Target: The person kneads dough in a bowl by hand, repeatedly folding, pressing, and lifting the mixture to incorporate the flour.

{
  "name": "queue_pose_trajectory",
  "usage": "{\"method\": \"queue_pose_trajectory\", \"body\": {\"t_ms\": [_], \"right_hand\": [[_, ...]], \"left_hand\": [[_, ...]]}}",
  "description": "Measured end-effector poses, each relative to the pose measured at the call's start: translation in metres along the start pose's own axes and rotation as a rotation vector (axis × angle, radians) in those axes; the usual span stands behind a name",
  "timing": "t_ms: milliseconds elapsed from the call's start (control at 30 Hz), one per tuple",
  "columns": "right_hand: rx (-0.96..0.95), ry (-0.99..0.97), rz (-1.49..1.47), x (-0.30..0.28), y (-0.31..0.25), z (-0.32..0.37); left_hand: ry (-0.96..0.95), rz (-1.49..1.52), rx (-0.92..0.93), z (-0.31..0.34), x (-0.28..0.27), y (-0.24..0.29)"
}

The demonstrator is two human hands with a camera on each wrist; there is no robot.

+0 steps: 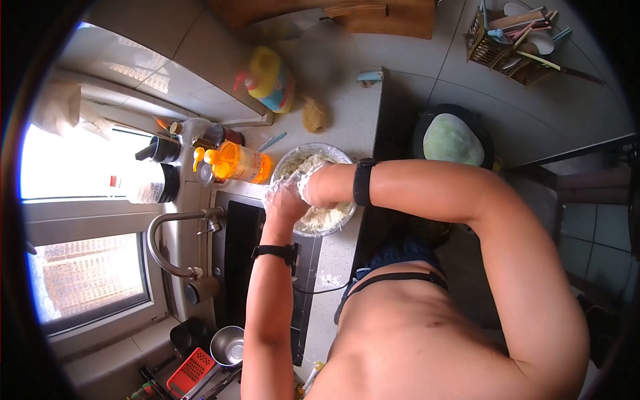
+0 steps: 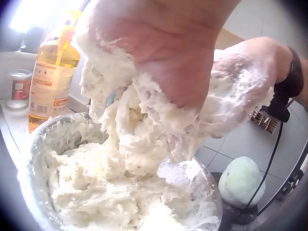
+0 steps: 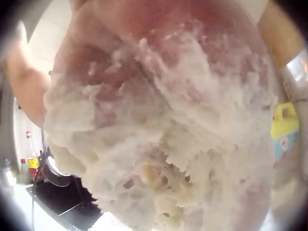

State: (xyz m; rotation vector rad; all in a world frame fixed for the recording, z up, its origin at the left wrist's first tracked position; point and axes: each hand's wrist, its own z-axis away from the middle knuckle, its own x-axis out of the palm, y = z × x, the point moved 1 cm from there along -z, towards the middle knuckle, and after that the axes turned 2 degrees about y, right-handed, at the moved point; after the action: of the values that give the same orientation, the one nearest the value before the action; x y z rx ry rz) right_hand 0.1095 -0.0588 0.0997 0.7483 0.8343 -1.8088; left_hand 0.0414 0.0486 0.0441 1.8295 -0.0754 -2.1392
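A metal bowl (image 1: 348, 212) holds pale, sticky dough (image 2: 96, 187) that also coats its inner wall. Over the bowl, my left hand (image 1: 285, 203) and right hand (image 1: 321, 185) are close together, both thickly smeared with dough. In the left wrist view, dough hangs in a clump from my left hand (image 2: 159, 62) to the mass below, and my right hand (image 2: 240, 86) is just beyond it. A thick layer of dough covers the palm of my right hand (image 3: 159, 115) in the right wrist view. Dough hides the fingers of both hands.
Beside the bowl stand an orange bottle (image 1: 247, 164) and, farther back, a yellow jug (image 1: 272, 83) and a brown lump (image 1: 313, 115). A faucet (image 1: 155, 233) and dark sink area (image 1: 241, 267) are at the left. A green, rounded object (image 1: 453, 140) lies right of the counter.
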Motion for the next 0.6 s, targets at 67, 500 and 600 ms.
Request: {"method": "queue_pose_trajectory", "body": {"t_ms": [67, 500, 600], "right_hand": [[-0.024, 0.020, 0.065, -0.013, -0.002, 0.015], [0.055, 0.243, -0.212, -0.030, 0.057, 0.029], [0.105, 0.303, -0.309, -0.017, 0.069, 0.026]], "left_hand": [[0.054, 0.042, -0.030, 0.002, -0.005, 0.001], [-0.116, 0.124, -0.075, 0.015, -0.014, -0.012], [-0.047, 0.062, -0.032, 0.011, -0.032, 0.000]]}}
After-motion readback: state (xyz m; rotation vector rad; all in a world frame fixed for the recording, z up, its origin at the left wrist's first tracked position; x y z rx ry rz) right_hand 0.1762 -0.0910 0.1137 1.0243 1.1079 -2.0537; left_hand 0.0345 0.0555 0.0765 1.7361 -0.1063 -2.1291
